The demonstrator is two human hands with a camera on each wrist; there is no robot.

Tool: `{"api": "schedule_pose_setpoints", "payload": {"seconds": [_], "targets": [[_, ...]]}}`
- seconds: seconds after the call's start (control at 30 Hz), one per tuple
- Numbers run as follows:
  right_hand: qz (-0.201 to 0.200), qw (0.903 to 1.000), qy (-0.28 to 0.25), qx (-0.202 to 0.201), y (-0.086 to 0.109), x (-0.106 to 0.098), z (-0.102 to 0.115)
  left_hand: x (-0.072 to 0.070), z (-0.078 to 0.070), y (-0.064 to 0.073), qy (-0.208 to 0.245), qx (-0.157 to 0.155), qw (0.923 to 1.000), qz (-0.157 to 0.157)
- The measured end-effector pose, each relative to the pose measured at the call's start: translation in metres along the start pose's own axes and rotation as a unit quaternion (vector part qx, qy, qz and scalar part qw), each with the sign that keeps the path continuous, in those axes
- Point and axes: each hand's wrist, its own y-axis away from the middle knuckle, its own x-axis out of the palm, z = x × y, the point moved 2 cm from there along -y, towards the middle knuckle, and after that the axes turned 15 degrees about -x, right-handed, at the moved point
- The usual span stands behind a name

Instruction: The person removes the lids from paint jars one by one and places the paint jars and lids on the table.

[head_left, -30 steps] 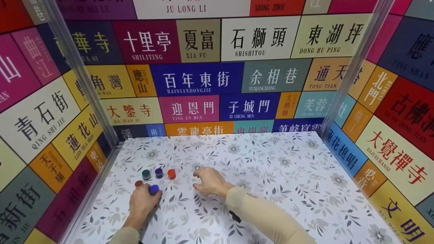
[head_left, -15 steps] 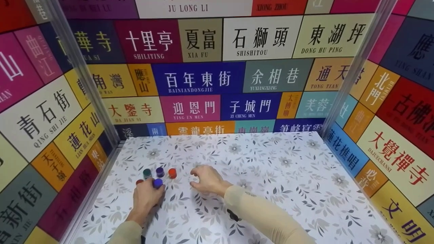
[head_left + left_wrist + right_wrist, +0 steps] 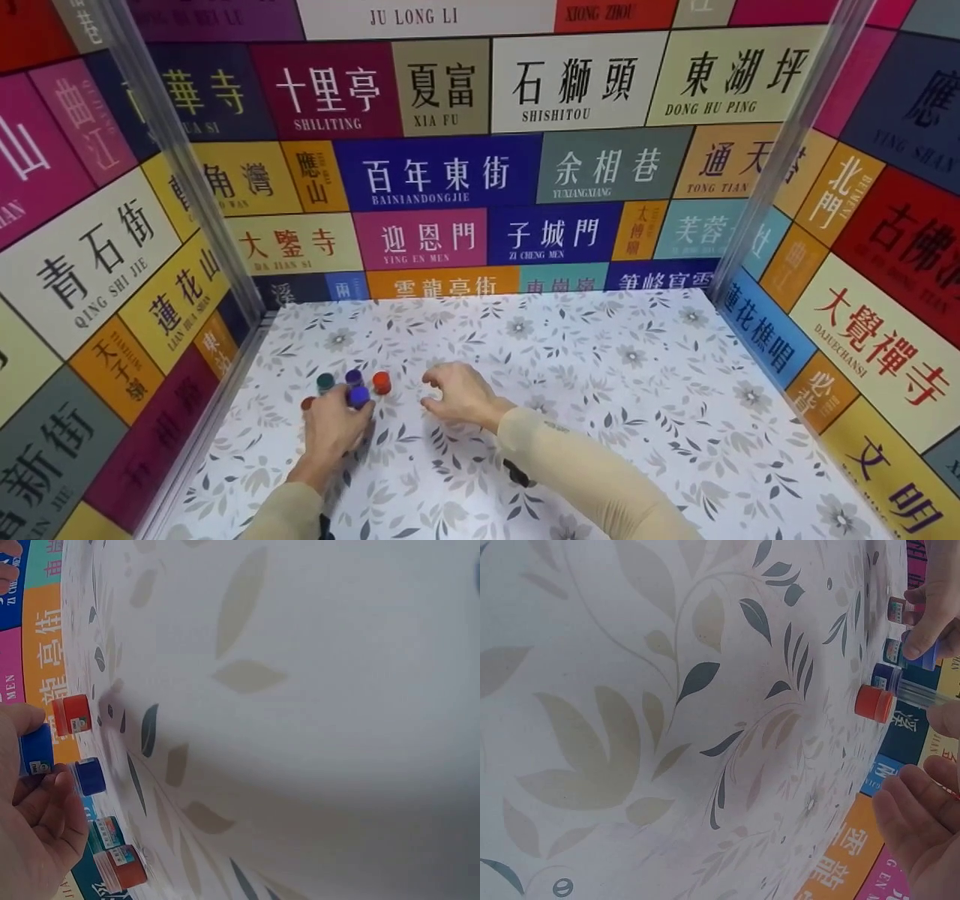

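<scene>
My left hand (image 3: 334,427) pinches a small blue paint jar (image 3: 360,397) between thumb and fingers. In the left wrist view this blue jar has a small label and overlaps the wall panels. Just beyond the hand stand a green jar (image 3: 325,382), a purple-blue jar (image 3: 354,376) and an orange jar (image 3: 382,382) in a row. A brown-red jar (image 3: 307,403) is partly covered by the left fingers. To the right of the orange jar, my right hand (image 3: 461,395) holds nothing, its fingers loosely bent. In the right wrist view its fingers (image 3: 911,810) are spread apart from the jars.
A white cloth with grey leaves and flowers covers the table (image 3: 600,420). Panels with coloured street signs (image 3: 442,176) enclose it at the back and both sides. Metal corner posts (image 3: 202,195) rise at the back left and back right.
My left hand has moved forward and slightly right with the blue jar, now close in front of the purple-blue one. The right hand has barely moved, and the other jars keep their places.
</scene>
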Motion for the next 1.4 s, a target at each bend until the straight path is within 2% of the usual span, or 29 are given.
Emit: {"api": "schedule_pose_setpoints", "payload": {"seconds": [0.17,0.57,0.83,1.13,1.4], "targets": [[-0.012,0.9999,-0.007,-0.007,0.002,-0.004,-0.003,0.003,-0.005,0.001,0.011,0.011,0.9999,0.005],[-0.049,0.9984,-0.028,-0.008,0.005,-0.013,-0.005,0.008,-0.021,0.008,0.022,0.056,0.9979,-0.025],[-0.053,0.9979,-0.037,0.002,0.009,-0.017,-0.008,0.011,-0.04,0.011,0.035,0.089,0.9951,-0.025],[-0.078,0.9954,-0.055,0.011,0.016,-0.021,-0.017,0.02,-0.057,0.015,0.059,0.124,0.9899,-0.033],[-0.096,0.9937,-0.057,0.013,0.023,-0.026,-0.02,0.03,-0.07,0.021,0.07,0.145,0.9867,-0.02]]}}
